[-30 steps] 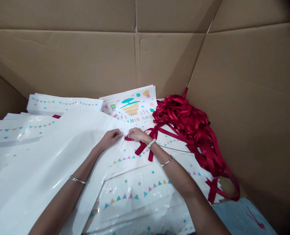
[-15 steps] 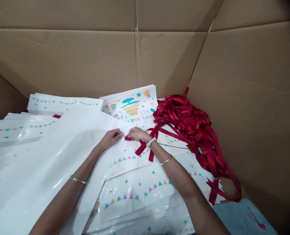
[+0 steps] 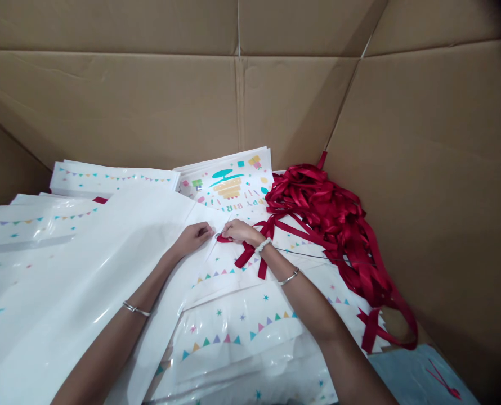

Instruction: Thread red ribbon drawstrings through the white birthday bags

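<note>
My left hand (image 3: 195, 236) has its fingers pressed together at the edge of a large white glossy sheet (image 3: 119, 253). Close on its right, my right hand (image 3: 237, 230) pinches the end of a red ribbon (image 3: 224, 239) beside a small metal ring (image 3: 217, 236) at the sheet's edge. Red ribbon ends (image 3: 262, 264) hang by my right wrist. Under both hands lie white sheets printed with coloured bunting (image 3: 217, 339) and stars.
A tangled heap of red ribbon (image 3: 318, 202) lies at the right. Stacked printed sheets (image 3: 115, 177) stand at the back left, and a cake-print sheet (image 3: 250, 180) at the back middle. Cardboard walls (image 3: 149, 101) surround the pile. A bluish surface (image 3: 419, 365) shows at the lower right.
</note>
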`<state>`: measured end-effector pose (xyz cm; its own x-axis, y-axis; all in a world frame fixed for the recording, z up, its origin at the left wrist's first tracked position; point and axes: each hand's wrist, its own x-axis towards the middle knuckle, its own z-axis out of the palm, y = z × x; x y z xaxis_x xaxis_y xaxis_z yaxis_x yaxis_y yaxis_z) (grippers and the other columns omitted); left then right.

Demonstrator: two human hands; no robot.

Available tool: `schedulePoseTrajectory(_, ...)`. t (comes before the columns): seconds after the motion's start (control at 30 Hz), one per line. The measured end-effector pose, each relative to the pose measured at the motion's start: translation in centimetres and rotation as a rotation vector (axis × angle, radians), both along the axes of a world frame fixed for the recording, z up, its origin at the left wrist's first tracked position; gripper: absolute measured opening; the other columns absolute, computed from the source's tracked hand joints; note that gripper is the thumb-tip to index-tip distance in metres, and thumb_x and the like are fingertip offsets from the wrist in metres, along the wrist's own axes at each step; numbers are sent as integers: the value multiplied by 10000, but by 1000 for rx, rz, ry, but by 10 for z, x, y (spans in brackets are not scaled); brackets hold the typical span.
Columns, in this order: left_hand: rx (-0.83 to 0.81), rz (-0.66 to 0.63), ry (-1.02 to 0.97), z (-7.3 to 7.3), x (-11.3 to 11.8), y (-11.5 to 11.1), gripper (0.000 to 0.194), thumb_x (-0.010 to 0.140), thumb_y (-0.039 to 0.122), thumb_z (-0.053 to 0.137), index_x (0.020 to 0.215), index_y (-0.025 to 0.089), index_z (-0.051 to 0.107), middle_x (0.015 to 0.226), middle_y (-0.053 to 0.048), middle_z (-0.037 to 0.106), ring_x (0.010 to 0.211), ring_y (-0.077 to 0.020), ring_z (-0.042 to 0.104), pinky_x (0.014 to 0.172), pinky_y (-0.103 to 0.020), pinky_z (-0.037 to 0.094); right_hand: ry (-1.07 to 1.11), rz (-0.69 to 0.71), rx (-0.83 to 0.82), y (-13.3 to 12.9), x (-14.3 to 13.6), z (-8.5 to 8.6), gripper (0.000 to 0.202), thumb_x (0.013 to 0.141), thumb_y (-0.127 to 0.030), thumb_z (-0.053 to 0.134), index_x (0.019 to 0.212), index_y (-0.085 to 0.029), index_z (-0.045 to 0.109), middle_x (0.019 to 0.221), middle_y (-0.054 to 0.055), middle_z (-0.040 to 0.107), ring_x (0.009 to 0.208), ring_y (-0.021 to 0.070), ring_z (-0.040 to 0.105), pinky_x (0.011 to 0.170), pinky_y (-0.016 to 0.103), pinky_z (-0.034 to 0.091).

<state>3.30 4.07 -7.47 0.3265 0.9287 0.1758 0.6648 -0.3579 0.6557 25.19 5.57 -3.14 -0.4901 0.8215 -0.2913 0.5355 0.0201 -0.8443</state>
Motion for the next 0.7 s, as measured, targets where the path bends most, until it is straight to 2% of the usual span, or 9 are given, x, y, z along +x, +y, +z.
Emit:
schedulePoseTrajectory(0.23,-2,0,-10,-2,-1,0,323,915,464,544,798,176,629,674,12,602,617,-134,481,595,-250,362,78,12,-52,-1,1,3,88,805,-120,553,742,-115,614,489,-59,413,437,58,315,463,214,235)
schedulePoseTrajectory(0.57,-6,-5,-20,-3,-2,1,330,918,471,539,806,173,626,682,14,599,620,-131,474,597,-245,359,49,62,-51,6,-1,-5,85,808,-137,570,728,-124,596,510,-46,442,433,58,325,441,212,237)
schedulePoseTrajectory(0.7,-2,-10,-17,-3,-2,1,330,921,471,539,809,175,629,683,13,600,624,-133,474,603,-247,363,40,58,-65,6,-2,-3,91,814,-135,577,724,-129,589,494,-59,415,430,55,299,449,216,232)
